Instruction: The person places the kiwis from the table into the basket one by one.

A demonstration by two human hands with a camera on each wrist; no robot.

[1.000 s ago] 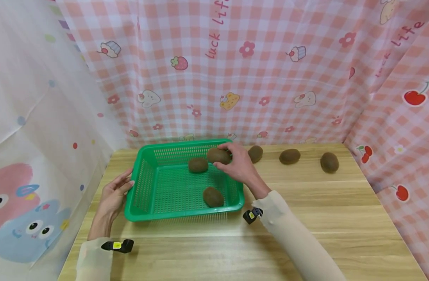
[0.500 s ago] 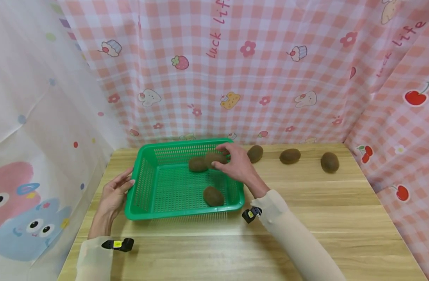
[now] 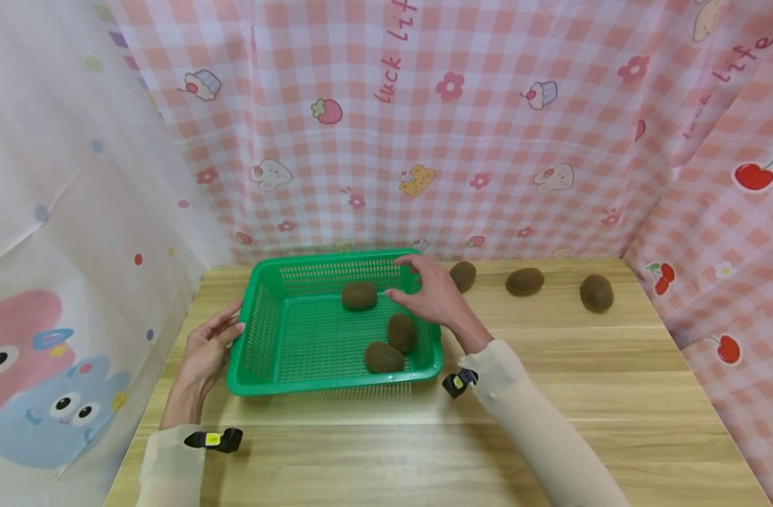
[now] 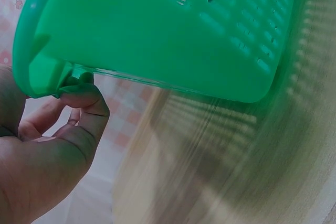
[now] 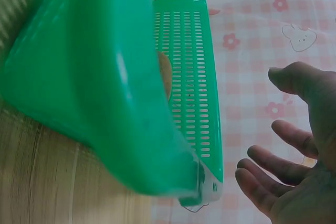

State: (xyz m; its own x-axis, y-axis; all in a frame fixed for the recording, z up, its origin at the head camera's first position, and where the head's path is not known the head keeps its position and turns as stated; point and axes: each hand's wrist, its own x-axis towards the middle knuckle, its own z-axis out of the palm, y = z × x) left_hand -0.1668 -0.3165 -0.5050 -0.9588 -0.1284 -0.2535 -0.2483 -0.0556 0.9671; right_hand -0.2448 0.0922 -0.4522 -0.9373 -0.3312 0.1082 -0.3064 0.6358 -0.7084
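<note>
A green plastic basket [image 3: 336,385] with slotted walls sits on the table, tilted slightly in the head view. At its left end my left hand [image 3: 205,345] grips the rim; the left wrist view shows bent fingers [image 4: 86,95] under the edge. Inside lie three brown kiwis: one kiwi [image 3: 359,296] toward the back, another kiwi [image 3: 402,333] at the right, and a third kiwi [image 3: 384,358] against it near the front. My right hand [image 3: 432,290] hovers over the basket's right rim, fingers spread and holding nothing. Part of one kiwi [image 5: 166,74] shows past the rim in the right wrist view.
On the wooden table [image 3: 551,394], right of the basket, three more kiwis stand in a row: a near kiwi [image 3: 464,277] partly behind my right hand, a middle kiwi [image 3: 524,282] and a far-right kiwi [image 3: 596,293]. A checked pink cloth [image 3: 361,155] hangs behind.
My right hand has let go of the kiwi it held; that kiwi now lies in the basket's right side. The front kiwi has turned slightly. My left hand keeps its grip.
</note>
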